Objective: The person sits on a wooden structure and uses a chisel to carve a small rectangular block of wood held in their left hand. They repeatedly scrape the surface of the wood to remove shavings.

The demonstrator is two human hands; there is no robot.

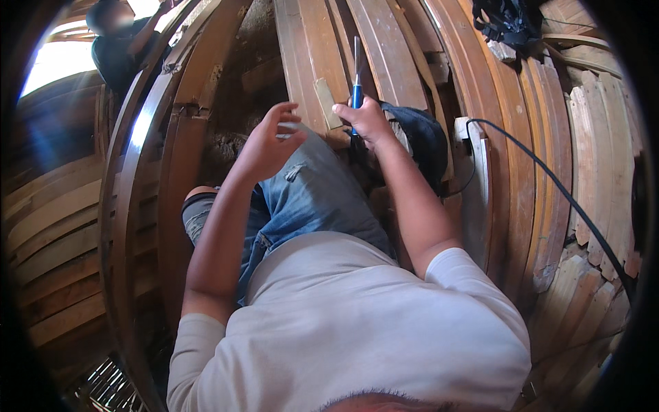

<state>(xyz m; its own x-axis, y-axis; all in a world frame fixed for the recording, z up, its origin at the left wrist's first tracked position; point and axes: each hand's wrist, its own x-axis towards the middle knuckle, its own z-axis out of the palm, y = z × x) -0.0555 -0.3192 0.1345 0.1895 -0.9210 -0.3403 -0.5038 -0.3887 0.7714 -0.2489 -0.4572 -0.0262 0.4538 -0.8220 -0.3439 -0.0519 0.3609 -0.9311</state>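
Observation:
My right hand [367, 123] is wrapped round the blue handle of a chisel [357, 93]. Its narrow metal blade points away from me, over the wooden boards [312, 55]. My left hand [273, 141] is raised above my left knee, fingers loosely bent and apart, holding nothing. Between the two hands, a bit farther off, a short pale strip of wood [327, 103] rests on the boards. Dark blue cloth [422, 141] lies just right of my right wrist, partly hidden by my forearm.
Long planks [508, 137] run along my right, with a black cable [549, 172] curving over them. A black bag [504, 24] lies at the far right. Stacked boards [62, 233] fill the left side. Another person [123, 48] is at the far left.

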